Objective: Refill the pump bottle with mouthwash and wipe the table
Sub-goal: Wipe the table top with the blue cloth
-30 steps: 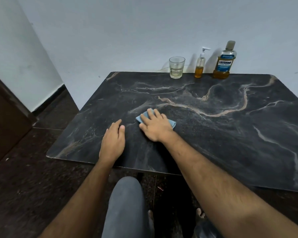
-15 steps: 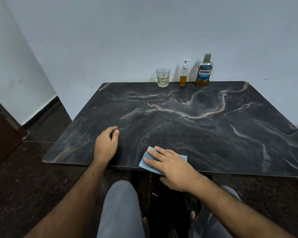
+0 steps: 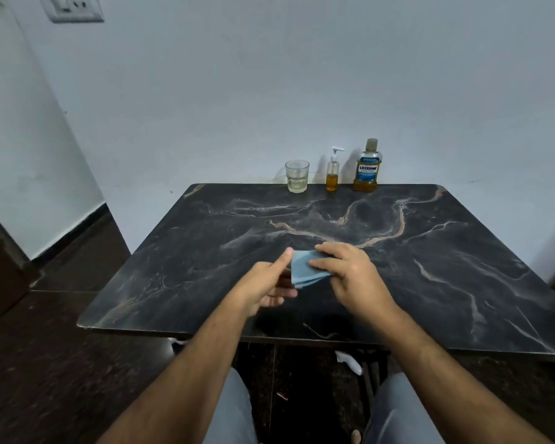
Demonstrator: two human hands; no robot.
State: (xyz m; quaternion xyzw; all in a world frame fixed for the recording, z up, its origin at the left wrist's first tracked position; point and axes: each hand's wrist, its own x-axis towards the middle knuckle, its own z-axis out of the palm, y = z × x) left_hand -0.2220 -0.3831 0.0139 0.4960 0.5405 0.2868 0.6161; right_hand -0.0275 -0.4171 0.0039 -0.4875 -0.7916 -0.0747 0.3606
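A folded blue cloth [image 3: 303, 271] is lifted off the dark marble table [image 3: 446, 257], held between both hands above its near middle. My right hand [image 3: 350, 275] grips the cloth's right side with fingers on top. My left hand [image 3: 266, 283] pinches its left edge between thumb and fingers. At the table's back edge stand a small pump bottle [image 3: 332, 170] with amber liquid and a mouthwash bottle [image 3: 367, 166] with a blue label, both upright and capped.
A drinking glass [image 3: 297, 176] with a little pale liquid stands left of the pump bottle. White walls close the back and left. My knees in grey trousers [image 3: 234, 408] sit under the table's near edge above a dark floor.
My right hand stopped pressing the cloth at the near edge and raised it off the table. My left hand left the tabletop and took hold of the cloth's left edge.
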